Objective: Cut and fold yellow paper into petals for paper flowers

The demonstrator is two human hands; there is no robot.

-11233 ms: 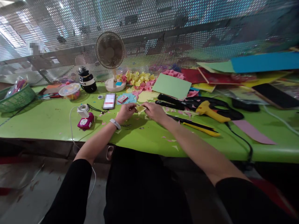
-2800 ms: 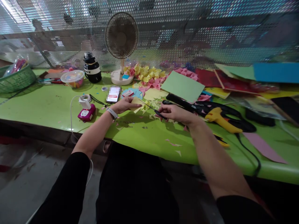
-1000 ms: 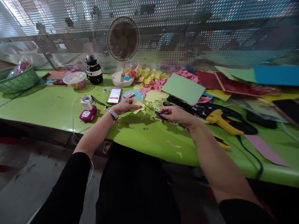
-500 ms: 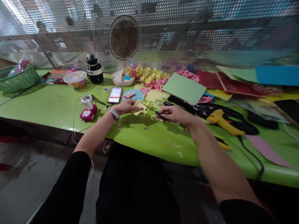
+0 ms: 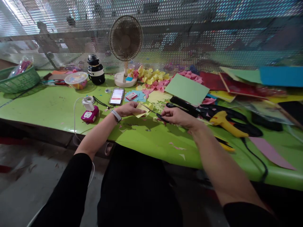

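My left hand (image 5: 129,109) pinches a small piece of yellow paper (image 5: 141,111) above the green table (image 5: 151,143). In my right hand (image 5: 174,115) is a pair of black-handled scissors (image 5: 163,118), its blades pointing left across the yellow paper. Pale yellow scraps (image 5: 153,107) lie behind and beneath the hands. Just past them is a light yellow sheet (image 5: 159,96). A small red-and-white box (image 5: 131,96) rests on blue paper pieces (image 5: 141,96) behind my left hand.
A fan (image 5: 126,41), a black bottle (image 5: 96,71) and folded paper flowers (image 5: 151,75) line the back. To the right lie a yellow glue gun (image 5: 224,123) with its cord and a green sheet (image 5: 187,89). Left are a magenta socket block (image 5: 90,115), a phone (image 5: 116,96) and a green basket (image 5: 21,80).
The scissors and my right hand have shifted slightly left, so the blades reach farther over the yellow paper. My left hand stays almost in place.
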